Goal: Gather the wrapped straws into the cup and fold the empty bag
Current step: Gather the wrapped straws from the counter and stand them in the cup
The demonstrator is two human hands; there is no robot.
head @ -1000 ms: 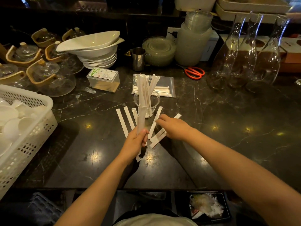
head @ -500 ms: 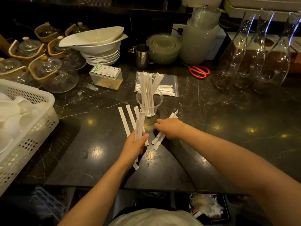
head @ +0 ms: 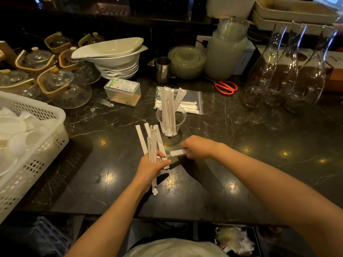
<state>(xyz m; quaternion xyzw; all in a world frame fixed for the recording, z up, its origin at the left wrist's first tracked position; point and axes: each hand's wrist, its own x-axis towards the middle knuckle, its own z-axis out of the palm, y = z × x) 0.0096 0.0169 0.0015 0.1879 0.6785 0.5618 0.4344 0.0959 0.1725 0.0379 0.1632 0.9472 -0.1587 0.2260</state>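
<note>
Nearest on the dark surface (head: 111, 191), the left hand (head: 148, 169) grips a bundle of straws (head: 153, 145), the right hand (head: 198, 147) pinches one straw (head: 177, 152), loose ones (head: 141, 140) lie left, then the cup (head: 170, 119) of straws, and farthest the bag (head: 193, 101).

Dark marble counter (head: 259, 164) — clear cup (head: 171, 120), zip bag (head: 193, 101), loose wrapped straws (head: 141, 139), red scissors (head: 225, 87), white basket (head: 37, 145)
</note>
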